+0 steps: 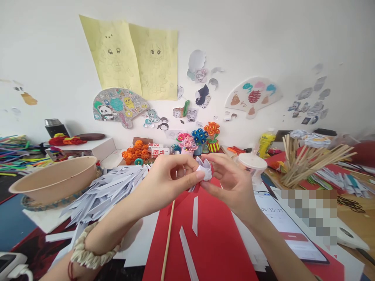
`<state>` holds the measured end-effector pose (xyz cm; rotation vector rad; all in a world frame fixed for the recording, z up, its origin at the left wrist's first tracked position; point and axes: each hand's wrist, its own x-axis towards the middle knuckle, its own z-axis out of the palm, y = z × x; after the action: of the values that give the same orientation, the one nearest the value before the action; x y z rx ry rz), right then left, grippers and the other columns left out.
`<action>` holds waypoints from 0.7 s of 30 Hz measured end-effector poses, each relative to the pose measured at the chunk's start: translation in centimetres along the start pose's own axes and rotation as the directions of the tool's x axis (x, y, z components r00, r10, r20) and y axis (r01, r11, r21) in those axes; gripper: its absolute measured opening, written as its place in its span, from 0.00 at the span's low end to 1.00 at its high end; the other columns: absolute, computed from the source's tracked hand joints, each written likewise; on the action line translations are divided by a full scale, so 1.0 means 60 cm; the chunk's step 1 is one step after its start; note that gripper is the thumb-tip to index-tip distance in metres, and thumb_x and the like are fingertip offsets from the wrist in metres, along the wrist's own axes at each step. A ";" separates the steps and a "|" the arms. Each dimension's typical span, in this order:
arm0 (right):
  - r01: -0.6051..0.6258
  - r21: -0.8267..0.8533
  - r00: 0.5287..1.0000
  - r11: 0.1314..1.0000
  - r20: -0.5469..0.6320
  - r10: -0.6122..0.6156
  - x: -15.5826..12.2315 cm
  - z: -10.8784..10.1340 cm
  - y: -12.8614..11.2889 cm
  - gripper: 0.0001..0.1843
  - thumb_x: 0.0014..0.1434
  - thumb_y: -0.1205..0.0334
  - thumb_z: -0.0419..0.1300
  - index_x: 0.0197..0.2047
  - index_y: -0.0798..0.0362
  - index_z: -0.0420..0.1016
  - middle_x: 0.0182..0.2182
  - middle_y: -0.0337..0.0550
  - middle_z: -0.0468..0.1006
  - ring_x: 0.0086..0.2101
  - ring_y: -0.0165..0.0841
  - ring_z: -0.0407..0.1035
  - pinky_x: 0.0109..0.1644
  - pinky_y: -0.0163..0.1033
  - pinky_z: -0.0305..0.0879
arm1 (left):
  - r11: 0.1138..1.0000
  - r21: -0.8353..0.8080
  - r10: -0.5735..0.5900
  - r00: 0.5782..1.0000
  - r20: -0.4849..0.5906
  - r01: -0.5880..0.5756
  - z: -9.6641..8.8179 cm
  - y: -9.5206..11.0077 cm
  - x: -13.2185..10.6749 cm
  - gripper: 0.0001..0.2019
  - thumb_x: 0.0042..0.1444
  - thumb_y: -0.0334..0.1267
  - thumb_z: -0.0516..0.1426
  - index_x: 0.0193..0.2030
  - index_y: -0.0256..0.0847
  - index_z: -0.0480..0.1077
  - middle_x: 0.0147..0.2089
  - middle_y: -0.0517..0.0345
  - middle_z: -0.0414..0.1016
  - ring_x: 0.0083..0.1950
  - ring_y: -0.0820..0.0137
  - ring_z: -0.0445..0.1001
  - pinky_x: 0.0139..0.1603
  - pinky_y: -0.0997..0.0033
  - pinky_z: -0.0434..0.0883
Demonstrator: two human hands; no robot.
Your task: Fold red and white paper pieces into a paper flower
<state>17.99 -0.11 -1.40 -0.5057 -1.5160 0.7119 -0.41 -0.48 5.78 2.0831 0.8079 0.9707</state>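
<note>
Both my hands meet above the red paper sheet [216, 242]. My left hand [168, 177] pinches a small folded white paper flower [205, 169] with thumb and fingers. My right hand [231, 179] grips the same flower from the other side, fingers curled round it. A thin wooden stick [167, 242] runs down from under the hands across the red sheet. Two loose white paper strips [195, 210] lie on the red sheet below.
A heap of white paper strips [108, 191] and a tan bowl [55, 177] sit at left. A white lidded cup [252, 164], a bundle of wooden sticks [307, 160] and a tablet [290, 230] sit at right. Small craft flower pots [199, 142] stand by the wall.
</note>
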 end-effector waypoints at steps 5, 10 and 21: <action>-0.236 0.051 0.972 0.970 0.016 0.236 0.005 -0.011 0.004 0.44 0.49 0.59 0.75 0.66 0.37 0.64 0.60 0.46 0.69 0.51 0.40 0.72 0.55 0.50 0.73 | 0.998 -0.003 0.067 0.998 0.019 -0.067 -0.013 -0.008 0.003 0.12 0.62 0.41 0.59 0.30 0.37 0.70 0.29 0.61 0.69 0.31 0.74 0.65 0.30 0.74 0.61; -0.423 0.127 0.883 0.897 0.282 0.376 0.007 -0.009 0.008 0.19 0.56 0.52 0.71 0.49 0.48 0.81 0.48 0.48 0.80 0.52 0.43 0.72 0.62 0.54 0.63 | 0.965 -0.262 0.043 0.997 0.060 -0.026 -0.023 -0.025 0.005 0.12 0.61 0.43 0.62 0.31 0.37 0.72 0.32 0.58 0.71 0.34 0.72 0.66 0.34 0.73 0.62; -0.408 0.270 0.889 0.872 0.336 0.312 -0.001 -0.004 0.020 0.26 0.52 0.38 0.69 0.45 0.48 0.84 0.43 0.47 0.81 0.49 0.45 0.70 0.57 0.51 0.63 | 0.880 -0.471 -0.018 0.996 0.084 0.056 -0.021 -0.046 0.003 0.12 0.56 0.45 0.66 0.31 0.38 0.75 0.32 0.59 0.70 0.33 0.72 0.65 0.35 0.72 0.62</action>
<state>18.10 0.74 -2.28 -0.4474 -1.5325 1.3637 -1.99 1.65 4.30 1.6607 0.5027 0.9488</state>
